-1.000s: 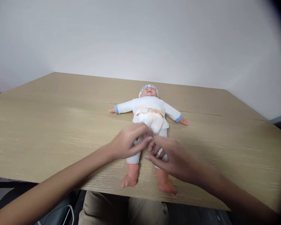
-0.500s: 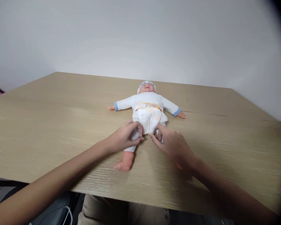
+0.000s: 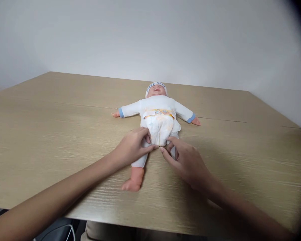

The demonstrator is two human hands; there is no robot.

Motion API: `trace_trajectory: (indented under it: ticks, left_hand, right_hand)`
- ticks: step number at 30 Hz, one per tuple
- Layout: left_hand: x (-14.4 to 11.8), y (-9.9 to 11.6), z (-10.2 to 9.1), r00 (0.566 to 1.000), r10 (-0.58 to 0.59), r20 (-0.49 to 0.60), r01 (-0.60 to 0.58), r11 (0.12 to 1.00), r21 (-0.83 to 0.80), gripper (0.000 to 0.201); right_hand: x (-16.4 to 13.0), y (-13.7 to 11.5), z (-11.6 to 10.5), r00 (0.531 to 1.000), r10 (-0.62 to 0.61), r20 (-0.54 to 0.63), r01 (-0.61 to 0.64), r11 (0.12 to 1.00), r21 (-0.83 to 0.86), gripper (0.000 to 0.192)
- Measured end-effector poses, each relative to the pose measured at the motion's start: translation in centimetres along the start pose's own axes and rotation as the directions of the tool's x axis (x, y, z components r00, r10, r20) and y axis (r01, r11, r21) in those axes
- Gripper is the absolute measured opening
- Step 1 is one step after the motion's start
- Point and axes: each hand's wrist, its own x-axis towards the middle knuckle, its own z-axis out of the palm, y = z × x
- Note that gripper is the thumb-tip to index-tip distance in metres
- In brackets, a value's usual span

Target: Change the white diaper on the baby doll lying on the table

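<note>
Touching diaper [image 3: 162, 126] w/ doll [image 3: 157, 102] partly inside

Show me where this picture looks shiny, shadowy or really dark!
Head view: pale sheen on the table by its front edge; soft shadow under the right hand; blurry black curve down the picture's right side.

- Left forearm [image 3: 72, 190] bare, slanting in from lower left, wrist roughly straight.
- Left hand [image 3: 134, 145]: back up, fingers curled, thumb stretched inward.
- Right forearm [image 3: 235, 204] bare, in from lower right.
- Right hand [image 3: 190, 160]: fingers bent, thumb pointing inward.
- Thumb tips close together; grip unclear from here.
</note>
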Motion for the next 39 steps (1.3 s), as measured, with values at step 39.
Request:
trace_trajectory:
  ticks: [39]
  left_hand:
    - [-0.6, -1.1, 1.0, 0.985, 0.036, -0.171, -0.05, 0.995, -0.081, 0.04]
  right_hand:
    - [0.2, 0.0, -0.7, 0.985, 0.149, 0.088, -0.159, 0.98, 0.12, 0.035]
